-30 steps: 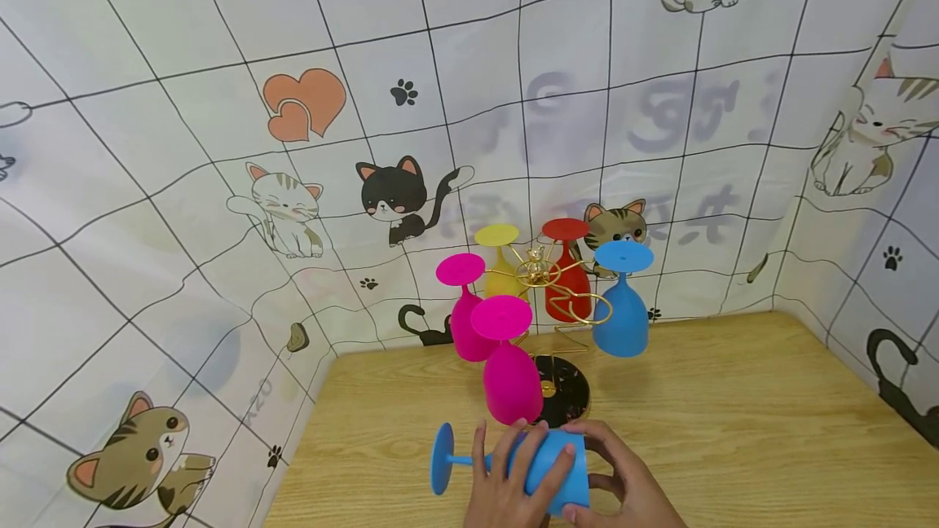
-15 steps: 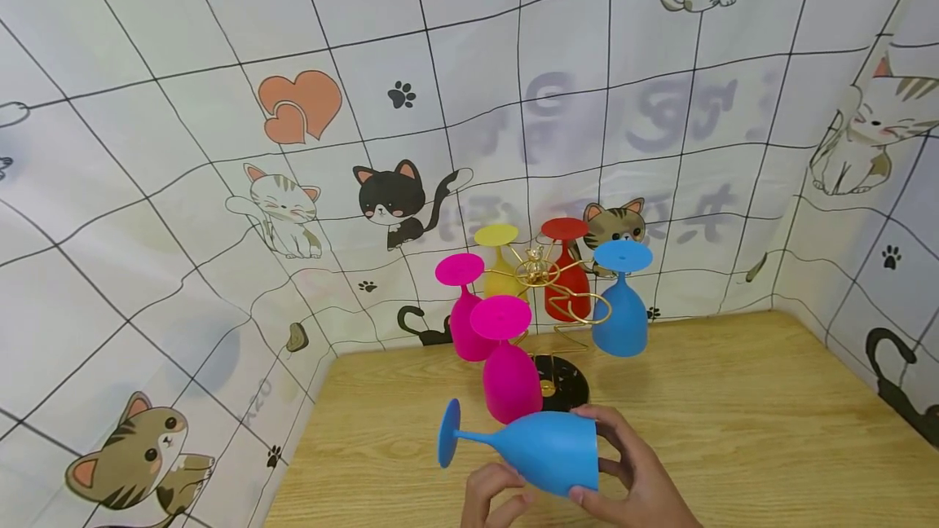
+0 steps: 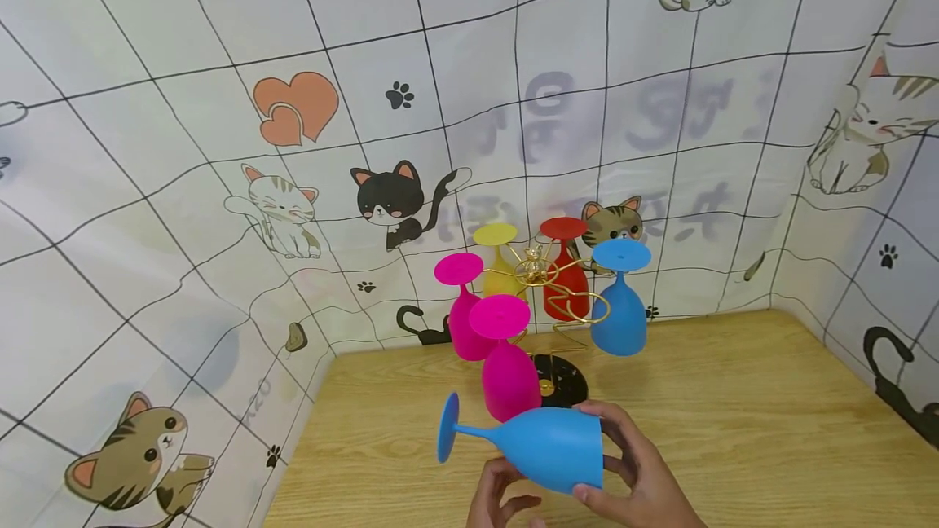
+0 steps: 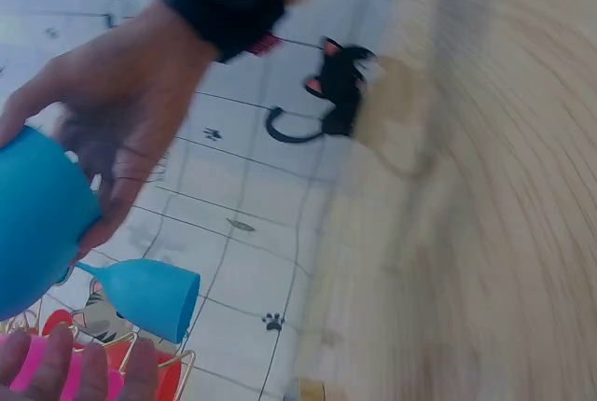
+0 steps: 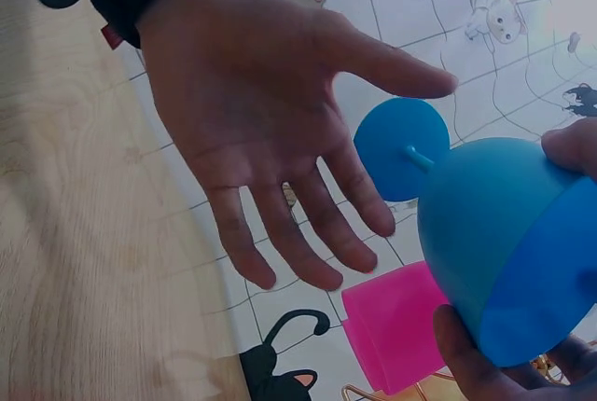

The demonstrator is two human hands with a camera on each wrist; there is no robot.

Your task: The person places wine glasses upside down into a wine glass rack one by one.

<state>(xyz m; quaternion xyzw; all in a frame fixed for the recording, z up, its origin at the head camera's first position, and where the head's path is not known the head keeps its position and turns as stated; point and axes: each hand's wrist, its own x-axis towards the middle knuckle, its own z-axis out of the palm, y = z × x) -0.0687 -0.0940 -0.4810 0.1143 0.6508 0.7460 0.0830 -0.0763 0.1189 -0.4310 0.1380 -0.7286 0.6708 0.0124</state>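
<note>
In the head view, a blue plastic goblet [image 3: 553,448] lies sideways in the air above the wooden table, foot to the left and mouth to the right. My right hand [image 3: 645,475] grips it by the bowl near the rim, thumb on the near side and fingers on the far side. Below the bowl is my left hand [image 3: 499,499], holding nothing. The right wrist view shows the left hand [image 5: 270,121] palm up with fingers spread, apart from the goblet [image 5: 485,214]. In the left wrist view the right hand [image 4: 131,98] holds the bowl.
Behind stands a gold wire rack [image 3: 535,269] on a round black base [image 3: 565,381]. Upside-down goblets hang from it: two pink, including the front one [image 3: 511,381], a yellow one [image 3: 502,275], a red one [image 3: 565,288] and a blue one [image 3: 619,316]. Cat-print sheeting surrounds the wooden table [image 3: 734,414].
My left hand has let go of the goblet's bowl and dropped below it. The goblet, held in my right hand, has moved slightly up and right.
</note>
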